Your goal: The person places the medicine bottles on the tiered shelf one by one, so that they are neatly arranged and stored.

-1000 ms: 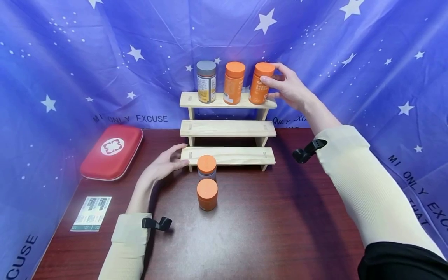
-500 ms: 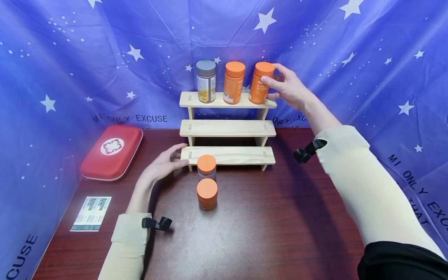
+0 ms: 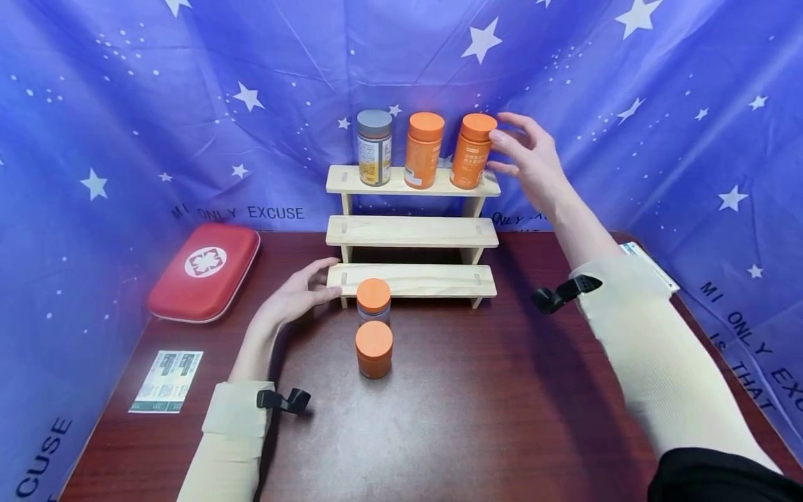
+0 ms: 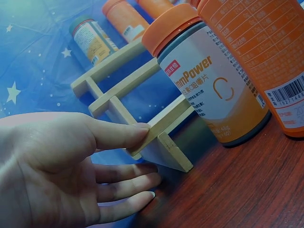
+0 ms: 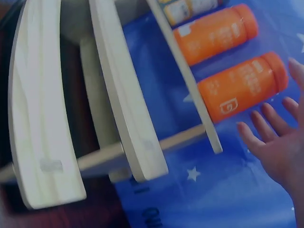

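Note:
A three-step wooden display shelf (image 3: 412, 231) stands at the back of the table. My left hand (image 3: 293, 296) grips the left end of its lowest step, the thumb in front and the index finger reaching to the back edge. On the top step stand a grey-lidded bottle (image 3: 374, 148), an orange bottle (image 3: 423, 151) and a right-hand orange bottle (image 3: 472, 153). Beside that last one is my right hand (image 3: 534, 155), fingers spread; the right wrist view shows a gap between fingertips and bottle. An orange-lidded supplement bottle (image 4: 213, 90) and another orange bottle (image 3: 374, 350) stand before the shelf.
A red first-aid case (image 3: 203, 272) lies at the left rear of the table (image 3: 452, 418). In front of it is a printed sheet (image 3: 166, 381). Another printed packet (image 3: 650, 266) lies partly behind the right sleeve. A blue starry cloth (image 3: 282, 90) hangs behind and at both sides.
My right hand has let go of the right-hand orange bottle and moved off to the right, fingers spreading. The bottle stays on the top step. My left hand keeps its place.

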Motion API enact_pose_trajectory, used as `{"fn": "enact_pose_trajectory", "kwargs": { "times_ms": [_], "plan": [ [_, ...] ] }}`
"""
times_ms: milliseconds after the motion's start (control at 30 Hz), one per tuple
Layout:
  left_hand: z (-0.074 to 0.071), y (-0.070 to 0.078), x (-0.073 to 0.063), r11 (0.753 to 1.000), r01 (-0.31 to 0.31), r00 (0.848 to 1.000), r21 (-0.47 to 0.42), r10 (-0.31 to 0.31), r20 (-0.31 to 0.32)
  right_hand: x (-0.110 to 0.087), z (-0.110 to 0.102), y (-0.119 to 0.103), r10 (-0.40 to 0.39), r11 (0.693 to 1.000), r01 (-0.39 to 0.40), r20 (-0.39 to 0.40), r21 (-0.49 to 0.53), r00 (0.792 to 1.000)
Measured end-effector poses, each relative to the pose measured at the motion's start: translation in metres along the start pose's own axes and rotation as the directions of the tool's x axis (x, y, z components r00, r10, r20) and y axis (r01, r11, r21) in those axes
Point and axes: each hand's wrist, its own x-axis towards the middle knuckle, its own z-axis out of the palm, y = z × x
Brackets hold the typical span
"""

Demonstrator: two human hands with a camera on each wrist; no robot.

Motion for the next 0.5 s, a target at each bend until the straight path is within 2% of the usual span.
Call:
{"fn": "enact_pose_trajectory", "kwargs": {
  "times_ms": [67, 133, 200, 267, 333, 500],
  "plan": [
    [0.0, 0.0, 0.0, 1.0, -0.001, 1.0, 0.005, 0.001, -0.003, -0.008, 0.0, 0.002, -0.079, 0.995, 0.084, -0.087, 0.055, 0.993],
    [0.0, 0.0, 0.0, 1.0, -0.003, 1.0, 0.014, 0.003, -0.005, -0.018, 0.002, 0.004, -0.133, 0.982, 0.155, -0.187, 0.105, 0.973],
    [0.0, 0.001, -0.001, 1.0, -0.005, 1.0, 0.019, 0.005, -0.008, -0.031, 0.005, 0.007, -0.161, 0.969, 0.205, -0.273, 0.138, 0.948],
    [0.0, 0.001, -0.002, 1.0, -0.002, 1.0, 0.019, 0.002, -0.005, -0.046, 0.008, 0.011, -0.155, 0.96, 0.219, -0.319, 0.175, 0.935],
    [-0.001, 0.001, -0.003, 1.0, 0.003, 1.0, 0.013, -0.003, -0.002, -0.062, 0.011, 0.017, -0.146, 0.954, 0.22, -0.327, 0.201, 0.933],
    [0.0, 0.001, -0.001, 1.0, 0.002, 1.0, 0.01, -0.002, 0.001, -0.102, 0.02, 0.042, -0.141, 0.956, 0.199, -0.257, 0.214, 0.956]
  ]
}}
